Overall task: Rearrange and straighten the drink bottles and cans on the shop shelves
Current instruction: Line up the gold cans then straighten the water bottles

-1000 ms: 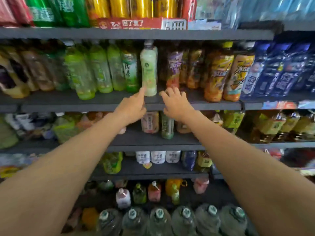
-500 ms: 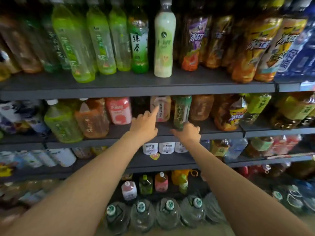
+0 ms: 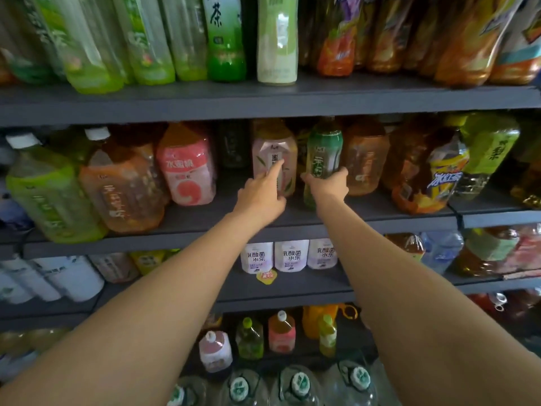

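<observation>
Green bottle (image 3: pixel 323 155) gripped by right hand (image 3: pixel 329 187); left hand (image 3: pixel 260 197) fingertip touching pink bottle (image 3: pixel 273 159).

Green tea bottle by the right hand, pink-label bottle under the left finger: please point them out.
green tea bottle (image 3: pixel 324 150), head view, label middle.
pink-label bottle (image 3: pixel 270 148), head view, upper label.

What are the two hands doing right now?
Left hand: forefinger out, touching the pink-labelled bottle; holding nothing.
Right hand: gripping the slim green bottle.
</observation>
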Available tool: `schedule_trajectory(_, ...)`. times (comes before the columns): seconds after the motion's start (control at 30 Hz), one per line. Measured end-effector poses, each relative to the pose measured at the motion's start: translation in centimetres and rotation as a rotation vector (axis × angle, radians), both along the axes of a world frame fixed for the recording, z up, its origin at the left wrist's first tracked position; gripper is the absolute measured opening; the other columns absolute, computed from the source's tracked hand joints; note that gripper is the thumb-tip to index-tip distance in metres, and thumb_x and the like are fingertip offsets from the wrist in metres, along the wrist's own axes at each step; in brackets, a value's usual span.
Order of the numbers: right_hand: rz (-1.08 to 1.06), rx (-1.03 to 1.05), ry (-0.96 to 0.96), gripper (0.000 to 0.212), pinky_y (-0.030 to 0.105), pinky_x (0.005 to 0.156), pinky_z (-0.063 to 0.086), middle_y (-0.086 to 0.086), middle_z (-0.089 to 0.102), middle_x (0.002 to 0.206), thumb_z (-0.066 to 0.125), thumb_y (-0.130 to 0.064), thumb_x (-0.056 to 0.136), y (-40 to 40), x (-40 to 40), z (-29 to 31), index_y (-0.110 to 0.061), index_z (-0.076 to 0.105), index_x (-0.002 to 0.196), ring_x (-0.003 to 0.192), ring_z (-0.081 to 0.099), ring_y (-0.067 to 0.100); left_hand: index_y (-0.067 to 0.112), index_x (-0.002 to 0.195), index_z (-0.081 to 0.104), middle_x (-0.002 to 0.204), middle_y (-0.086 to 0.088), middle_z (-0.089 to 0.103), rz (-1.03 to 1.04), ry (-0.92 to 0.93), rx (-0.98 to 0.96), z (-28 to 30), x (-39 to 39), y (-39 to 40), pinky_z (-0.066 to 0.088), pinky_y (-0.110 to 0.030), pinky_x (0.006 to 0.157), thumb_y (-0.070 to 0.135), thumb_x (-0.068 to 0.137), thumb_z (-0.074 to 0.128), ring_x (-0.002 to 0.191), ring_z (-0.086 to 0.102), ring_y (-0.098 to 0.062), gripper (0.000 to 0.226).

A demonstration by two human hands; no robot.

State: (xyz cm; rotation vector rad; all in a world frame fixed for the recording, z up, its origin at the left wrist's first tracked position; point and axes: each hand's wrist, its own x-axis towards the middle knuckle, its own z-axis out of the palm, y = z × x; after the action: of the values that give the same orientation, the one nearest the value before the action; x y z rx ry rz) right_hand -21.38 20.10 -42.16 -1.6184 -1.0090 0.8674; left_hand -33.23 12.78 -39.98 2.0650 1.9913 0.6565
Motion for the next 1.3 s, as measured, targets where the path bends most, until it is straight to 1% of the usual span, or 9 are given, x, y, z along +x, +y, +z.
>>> schedule_trajectory(0.2, 0.003, 0.059, -0.272, 0.042, 0.046, 0.102, 0.036, 0.006, 0.049, 0.124, 0.072, -0.027, 0.077, -1.0, 2.4, -1.4, -0.016, 0.051, 0.112, 0.121, 0.043, 0.027, 0.030, 0.148, 0.011, 0.148, -0.009, 0.034, -0.037, -0.154, -0.032, -0.6, 1.0, 0.4, 0.039, -0.034, 0.095, 0.012, 0.088, 0.052, 0.121, 0.044, -0.027, 0.075)
schedule_trajectory(0.4, 0.238, -0.006, 0.013, 0.106, 0.043, 0.110, 0.032, 0.012, 0.033, 0.146, 0.082, -0.029, 0.067, 0.5, 2.0, -0.1, -0.010, 0.014, 0.146, 0.135, 0.033, 0.030, 0.031, 0.149, 0.008, 0.151, -0.006, 0.030, 0.026, -0.395, -0.126, -0.1, 2.3, 1.2, 0.036, -0.028, 0.096, 0.013, 0.089, 0.054, 0.131, 0.040, -0.027, 0.077)
schedule_trajectory(0.57, 0.161, 0.061, -0.007, 0.070, 0.040, 0.098, 0.046, 0.011, 0.054, 0.124, 0.082, -0.025, 0.067, 0.7, -0.2, 0.2, -0.007, 0.043, 0.122, 0.117, 0.053, 0.028, 0.030, 0.148, 0.012, 0.148, -0.003, 0.036, 0.064, -0.516, -0.128, -0.9, 0.7, 0.8, 0.031, -0.030, 0.106, 0.017, 0.085, 0.059, 0.133, 0.037, -0.023, 0.079)
schedule_trajectory(0.67, 0.178, 0.156, -0.157, 0.068, 0.038, 0.092, 0.047, 0.009, 0.055, 0.115, 0.084, -0.032, 0.062, -2.8, -1.1, -0.5, -0.007, 0.047, 0.114, 0.106, 0.055, 0.023, 0.031, 0.140, 0.031, 0.139, 0.002, 0.044, 0.052, -0.682, -0.326, -0.6, -0.2, -0.3, 0.039, -0.035, 0.104, 0.026, 0.077, 0.065, 0.124, 0.045, -0.019, 0.072)
schedule_trajectory(0.77, 0.284, 0.214, -0.266, 0.067, 0.037, 0.088, 0.046, 0.007, 0.054, 0.110, 0.085, -0.036, 0.060, -7.6, -2.1, 0.3, -0.009, 0.049, 0.109, 0.103, 0.054, 0.022, 0.022, 0.118, 0.049, 0.110, -0.001, 0.060, -0.027, -0.770, -0.600, 1.9, -1.9, -3.0, 0.049, -0.025, 0.079, 0.017, 0.083, 0.064, 0.091, 0.058, -0.015, 0.039)
schedule_trajectory(0.9, 0.361, 0.292, -0.334, 0.061, 0.034, 0.082, 0.045, 0.005, 0.054, 0.107, 0.082, -0.035, 0.064, -13.2, -3.6, 4.0, -0.012, 0.049, 0.109, 0.102, 0.054, 0.022, 0.019, 0.118, 0.057, 0.113, -0.002, 0.063, -0.169, -0.750, -0.839, 8.0, -6.3, -6.9, 0.047, -0.031, 0.092, 0.022, 0.086, 0.064, 0.098, 0.061, -0.018, 0.034)
schedule_trajectory(1.03, 0.431, 0.493, -0.298, 0.062, 0.039, 0.083, 0.049, 0.004, 0.056, 0.103, 0.073, -0.052, 0.059, -16.1, -7.2, 12.6, -0.017, 0.049, 0.105, 0.101, 0.056, 0.021, 0.032, 0.107, 0.060, 0.108, 0.003, 0.064, -0.142, -0.811, -0.707, 15.7, -10.5, -10.2, 0.044, -0.036, 0.095, 0.024, 0.084, 0.067, 0.102, 0.057, -0.017, 0.026)
schedule_trajectory(1.17, 0.450, 0.649, -0.353, 0.053, 0.042, 0.077, 0.046, 0.009, 0.050, 0.097, 0.078, -0.035, 0.065, -16.3, -12.2, 20.5, -0.007, 0.048, 0.099, 0.096, 0.052, 0.027, 0.028, 0.124, 0.051, 0.103, 0.006, 0.065, -0.110, -1.026, -0.423, 21.8, -13.5, -13.1, 0.047, -0.031, 0.087, 0.013, 0.085, 0.065, 0.091, 0.059, -0.010, 0.044)
schedule_trajectory(1.3, 0.583, 0.685, -0.373, 0.050, 0.036, 0.078, 0.048, 0.006, 0.055, 0.103, 0.075, -0.032, 0.069, -16.6, -17.0, 24.1, -0.010, 0.052, 0.107, 0.098, 0.055, 0.023, 0.021, 0.120, 0.054, 0.112, 0.002, 0.066, -0.028, -0.960, -0.127, 25.2, -16.7, -15.4, 0.048, -0.030, 0.090, 0.011, 0.076, 0.073, 0.105, 0.061, -0.016, 0.048)
